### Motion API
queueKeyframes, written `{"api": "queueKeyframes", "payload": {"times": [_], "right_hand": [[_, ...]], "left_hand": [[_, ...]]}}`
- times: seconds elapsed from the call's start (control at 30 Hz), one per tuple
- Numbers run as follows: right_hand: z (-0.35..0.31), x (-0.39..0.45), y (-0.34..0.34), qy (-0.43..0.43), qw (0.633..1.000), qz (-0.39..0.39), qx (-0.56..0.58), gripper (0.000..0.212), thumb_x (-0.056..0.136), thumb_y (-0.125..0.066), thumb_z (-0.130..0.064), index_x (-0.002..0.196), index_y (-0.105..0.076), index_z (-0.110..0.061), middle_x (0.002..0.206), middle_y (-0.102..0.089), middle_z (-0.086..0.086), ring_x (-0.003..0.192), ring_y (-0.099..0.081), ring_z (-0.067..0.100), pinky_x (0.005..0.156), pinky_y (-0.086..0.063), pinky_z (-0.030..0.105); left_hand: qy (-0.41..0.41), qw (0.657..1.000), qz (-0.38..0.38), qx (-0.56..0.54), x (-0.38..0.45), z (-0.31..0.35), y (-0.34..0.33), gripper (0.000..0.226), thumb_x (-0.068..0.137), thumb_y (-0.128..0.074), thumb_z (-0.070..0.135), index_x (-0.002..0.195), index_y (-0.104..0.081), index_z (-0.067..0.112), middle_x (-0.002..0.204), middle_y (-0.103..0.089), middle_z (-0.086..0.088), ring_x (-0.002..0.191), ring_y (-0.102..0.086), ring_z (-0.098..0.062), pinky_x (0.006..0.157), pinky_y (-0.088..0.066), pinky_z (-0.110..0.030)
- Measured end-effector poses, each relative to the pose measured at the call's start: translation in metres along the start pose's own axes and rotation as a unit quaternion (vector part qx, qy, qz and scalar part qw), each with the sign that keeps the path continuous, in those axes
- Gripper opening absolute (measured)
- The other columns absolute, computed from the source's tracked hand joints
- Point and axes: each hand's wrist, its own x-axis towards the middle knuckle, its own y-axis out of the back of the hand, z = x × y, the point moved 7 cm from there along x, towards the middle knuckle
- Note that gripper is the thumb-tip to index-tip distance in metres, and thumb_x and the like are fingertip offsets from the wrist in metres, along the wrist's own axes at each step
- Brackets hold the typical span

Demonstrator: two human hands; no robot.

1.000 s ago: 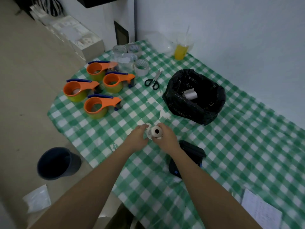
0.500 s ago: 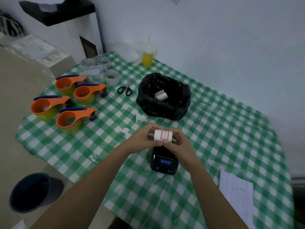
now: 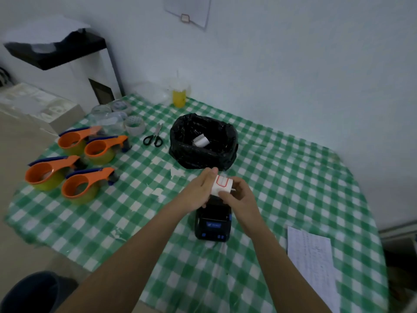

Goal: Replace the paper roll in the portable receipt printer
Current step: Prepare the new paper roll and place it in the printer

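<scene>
Green-and-white checked cloth covers the table [image 3: 282, 188] where a person works with both bare hands, seen from a head-worn camera. Nearest the viewer, a printed sheet of paper [image 3: 310, 256] lies at the right edge of the table. Just beyond the forearms, a black portable receipt printer [image 3: 213, 224] sits on the cloth, its blue-marked front panel facing the viewer. Directly above its far end, the left hand [image 3: 199, 190] and right hand [image 3: 240, 197] hold a white paper roll [image 3: 222, 185] with red-outlined labels between them, the left hand's fingers laid along one end and the right hand's thumb and fingers pinching the other. Farther back stands a bin lined with a black bag [image 3: 203, 141], a white roll [image 3: 200, 141] lying inside it. To the left are four orange tape dispensers [image 3: 74, 163], black-handled scissors [image 3: 154, 136] and clear tape rolls [image 3: 134, 125]. A cup of yellow drink [image 3: 179, 98] stands by the pale wall
</scene>
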Motion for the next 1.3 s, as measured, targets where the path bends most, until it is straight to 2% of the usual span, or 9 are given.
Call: {"api": "queueKeyframes", "payload": {"times": [0.13, 0.27, 0.4, 0.53, 0.7, 0.87, 1.0, 1.17, 1.3], "right_hand": [[-0.017, -0.003, 0.003, 0.043, 0.998, -0.003, -0.05, 0.028, 0.084, -0.065, -0.011, 0.109, -0.056, -0.018, 0.111, -0.064, 0.006, 0.097, -0.062, 0.017, 0.075, -0.055, 0.024], [-0.039, -0.002, 0.011, 0.082, 0.994, 0.033, -0.07, 0.016, 0.089, -0.06, -0.019, 0.104, -0.066, -0.021, 0.112, -0.063, 0.0, 0.092, -0.059, 0.002, 0.072, -0.05, 0.011], [-0.048, 0.003, 0.01, 0.107, 0.986, 0.017, -0.125, 0.018, 0.085, -0.067, -0.02, 0.102, -0.069, -0.023, 0.104, -0.068, -0.001, 0.095, -0.063, 0.013, 0.082, -0.055, 0.034], [-0.052, 0.006, 0.009, 0.096, 0.986, -0.005, -0.133, 0.019, 0.084, -0.068, -0.024, 0.103, -0.068, -0.026, 0.101, -0.07, -0.002, 0.093, -0.065, 0.015, 0.079, -0.055, 0.029], [-0.049, 0.009, 0.0, 0.052, 0.996, -0.034, -0.071, 0.02, 0.085, -0.066, -0.021, 0.101, -0.068, -0.033, 0.099, -0.068, 0.007, 0.093, -0.067, 0.025, 0.085, -0.057, 0.037], [-0.034, 0.01, 0.0, -0.033, 0.998, 0.001, 0.056, 0.023, 0.087, -0.064, -0.019, 0.107, -0.063, -0.03, 0.109, -0.064, 0.011, 0.1, -0.067, 0.021, 0.084, -0.057, 0.035], [-0.029, 0.01, -0.006, -0.07, 0.992, -0.042, 0.099, 0.042, 0.086, -0.064, -0.021, 0.126, -0.053, -0.026, 0.109, -0.063, 0.01, 0.102, -0.067, 0.022, 0.084, -0.057, 0.035], [-0.036, 0.009, -0.008, -0.059, 0.988, -0.064, 0.124, 0.028, 0.087, -0.063, -0.016, 0.114, -0.06, -0.023, 0.118, -0.062, 0.013, 0.099, -0.068, 0.023, 0.085, -0.056, 0.037], [-0.04, 0.01, -0.004, -0.046, 0.986, -0.029, 0.159, 0.023, 0.088, -0.062, -0.015, 0.11, -0.058, -0.018, 0.109, -0.066, 0.014, 0.093, -0.071, 0.025, 0.078, -0.059, 0.03]], "left_hand": [[-0.063, 0.997, 0.038, 0.0, 0.001, 0.011, 0.005, 0.033, 0.099, -0.025, 0.04, 0.088, -0.044, 0.015, 0.071, -0.044, 0.001, 0.062, -0.043, -0.014, 0.062, -0.036, -0.031], [-0.092, 0.995, 0.04, 0.028, 0.001, 0.019, 0.007, 0.025, 0.099, -0.027, 0.036, 0.083, -0.043, 0.026, 0.07, -0.044, 0.001, 0.062, -0.042, -0.014, 0.064, -0.037, -0.033], [-0.119, 0.992, 0.022, 0.023, 0.002, 0.027, 0.011, 0.025, 0.098, -0.032, 0.039, 0.091, -0.048, 0.021, 0.076, -0.044, -0.01, 0.065, -0.041, -0.019, 0.064, -0.037, -0.034], [-0.102, 0.994, 0.034, -0.026, 0.007, 0.028, 0.018, 0.023, 0.092, -0.048, 0.04, 0.099, -0.052, 0.018, 0.073, -0.048, -0.003, 0.063, -0.043, -0.014, 0.064, -0.038, -0.03], [-0.048, 0.996, 0.046, -0.058, 0.01, 0.021, 0.023, 0.051, 0.08, -0.044, 0.066, 0.09, -0.054, 0.018, 0.079, -0.055, -0.001, 0.072, -0.052, -0.015, 0.07, -0.042, -0.032], [0.033, 0.991, 0.01, -0.129, 0.01, 0.018, 0.018, 0.046, 0.094, -0.016, 0.056, 0.107, -0.056, 0.036, 0.092, -0.06, 0.008, 0.084, -0.058, -0.01, 0.07, -0.048, -0.027], [0.016, 0.986, -0.021, -0.166, 0.007, 0.017, 0.012, 0.039, 0.097, -0.03, 0.045, 0.133, -0.039, 0.033, 0.114, -0.055, 0.009, 0.098, -0.059, -0.01, 0.077, -0.054, -0.025], [-0.019, 0.987, 0.013, -0.161, 0.007, 0.022, 0.02, 0.029, 0.095, -0.042, 0.039, 0.117, -0.05, 0.021, 0.1, -0.059, 0.002, 0.094, -0.06, -0.014, 0.089, -0.052, -0.037], [-0.025, 0.987, -0.031, -0.155, 0.004, 0.022, 0.016, 0.026, 0.089, -0.058, 0.032, 0.114, -0.055, 0.024, 0.112, -0.061, -0.004, 0.101, -0.062, -0.017, 0.086, -0.054, -0.031]]}}
